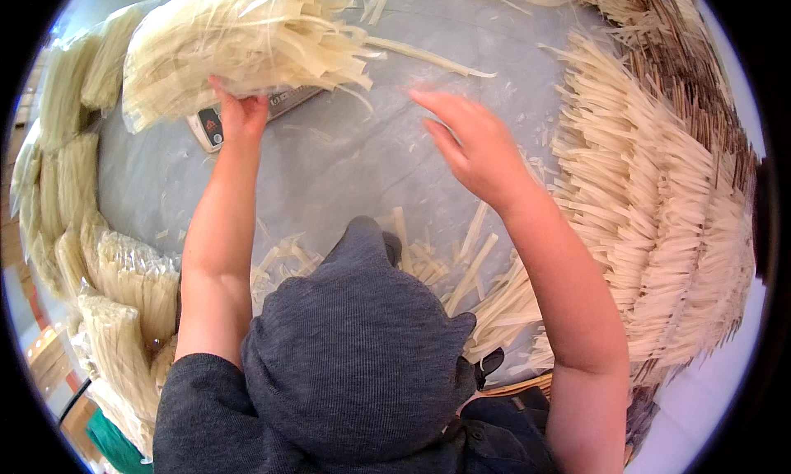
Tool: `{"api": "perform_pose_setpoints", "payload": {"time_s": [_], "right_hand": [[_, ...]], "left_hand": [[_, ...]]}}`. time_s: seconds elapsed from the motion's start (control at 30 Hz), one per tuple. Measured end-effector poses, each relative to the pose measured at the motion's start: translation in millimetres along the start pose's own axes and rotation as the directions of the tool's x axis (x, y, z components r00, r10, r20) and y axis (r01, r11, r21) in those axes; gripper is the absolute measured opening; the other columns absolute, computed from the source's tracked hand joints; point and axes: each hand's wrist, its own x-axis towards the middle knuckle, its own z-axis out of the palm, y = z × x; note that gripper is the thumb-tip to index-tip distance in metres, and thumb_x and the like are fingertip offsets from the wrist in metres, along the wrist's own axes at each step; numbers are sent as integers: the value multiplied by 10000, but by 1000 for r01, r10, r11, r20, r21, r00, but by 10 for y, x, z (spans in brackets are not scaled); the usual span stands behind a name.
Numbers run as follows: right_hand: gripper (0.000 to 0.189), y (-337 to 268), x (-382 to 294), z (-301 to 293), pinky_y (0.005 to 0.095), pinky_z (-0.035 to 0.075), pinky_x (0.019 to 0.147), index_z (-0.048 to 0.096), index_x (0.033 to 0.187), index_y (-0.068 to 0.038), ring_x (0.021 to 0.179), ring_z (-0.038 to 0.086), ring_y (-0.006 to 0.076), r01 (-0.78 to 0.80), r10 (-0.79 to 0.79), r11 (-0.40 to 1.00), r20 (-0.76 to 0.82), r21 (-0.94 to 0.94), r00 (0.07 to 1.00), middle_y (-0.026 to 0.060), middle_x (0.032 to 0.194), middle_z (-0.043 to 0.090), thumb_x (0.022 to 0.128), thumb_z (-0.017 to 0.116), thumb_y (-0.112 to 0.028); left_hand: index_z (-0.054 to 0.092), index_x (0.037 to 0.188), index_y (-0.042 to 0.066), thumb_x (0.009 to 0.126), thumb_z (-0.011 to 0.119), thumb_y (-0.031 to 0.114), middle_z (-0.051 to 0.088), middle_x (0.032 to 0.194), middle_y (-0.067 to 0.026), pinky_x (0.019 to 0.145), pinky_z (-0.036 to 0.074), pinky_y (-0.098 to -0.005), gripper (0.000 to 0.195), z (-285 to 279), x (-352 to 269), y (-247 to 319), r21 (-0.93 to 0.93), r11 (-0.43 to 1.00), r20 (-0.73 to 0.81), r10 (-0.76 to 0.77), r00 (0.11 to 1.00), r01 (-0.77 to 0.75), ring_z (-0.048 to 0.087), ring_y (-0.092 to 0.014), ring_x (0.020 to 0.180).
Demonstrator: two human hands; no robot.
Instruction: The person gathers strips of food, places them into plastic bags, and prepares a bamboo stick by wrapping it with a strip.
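My left hand [244, 112] grips the near edge of a clear plastic bag [241, 47] packed with pale, flat dried noodle strips. Strips stick out of the bag's open right end, one long piece reaching well beyond the others. Partly hidden behind the bag is a digital scale [207, 129]; whether the bag rests on it I cannot tell. My right hand [476, 140] hovers to the right of the bag, slightly blurred and holding nothing, its thumb apart from the fingers. Below both hands is the grey work surface [346, 158].
Filled noodle bags [136, 282] line the left side. At the right rise layered rows of noodle strips [630, 214], with thin brown sticks [686, 84] among them. Loose strips [494, 313] lie near my body, beside a woven rim [519, 384]. Dark grey clothing [364, 350] covers the lower middle.
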Motion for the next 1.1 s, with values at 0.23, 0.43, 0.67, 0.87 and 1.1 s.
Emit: {"api": "perform_pose_setpoints", "payload": {"time_s": [0.23,0.43,0.67,0.87,1.1], "right_hand": [[336,372,-1625,496,400,478,897,582,1213,-103,1070,580,326,-420,437,899,212,-124,874,131,1160,620,877,564,-105],[483,23,-1845,1081,433,392,1029,495,1336,-135,1246,470,321,-287,348,937,490,-197,800,117,1375,488,857,533,-92],[579,-16,-1910,1638,473,265,1117,322,1461,-91,1378,326,309,-206,324,944,598,-259,733,100,1520,314,891,428,-90],[624,292,-2653,1333,473,255,1117,266,1484,-76,1391,296,309,-203,420,892,570,-405,707,99,1556,231,883,435,-74],[689,198,-3148,998,479,260,1110,280,1478,-61,1360,334,320,-272,529,832,543,-483,652,125,1543,251,833,523,-78]], "left_hand": [[403,1350,19,902,509,592,527,1310,-98,1029,454,-402,735,258,-321,-278,-309,928,-144,-262,954,208,538,-255,1177],[538,1231,27,947,541,434,630,1104,-91,908,498,-349,496,-404,-903,-814,318,848,-34,-436,899,424,603,-214,1041],[627,1140,51,929,583,179,666,1034,-84,836,490,-335,251,-736,-2185,-1424,938,270,98,-809,579,218,608,-170,960],[622,1147,48,926,573,151,662,1049,-101,859,482,-336,249,-606,-2277,-1384,993,101,47,-799,600,56,610,-200,969],[652,1083,71,931,600,271,677,977,-26,780,487,-266,256,-217,-1796,-1236,931,247,8,-748,663,268,613,-119,867]]}}
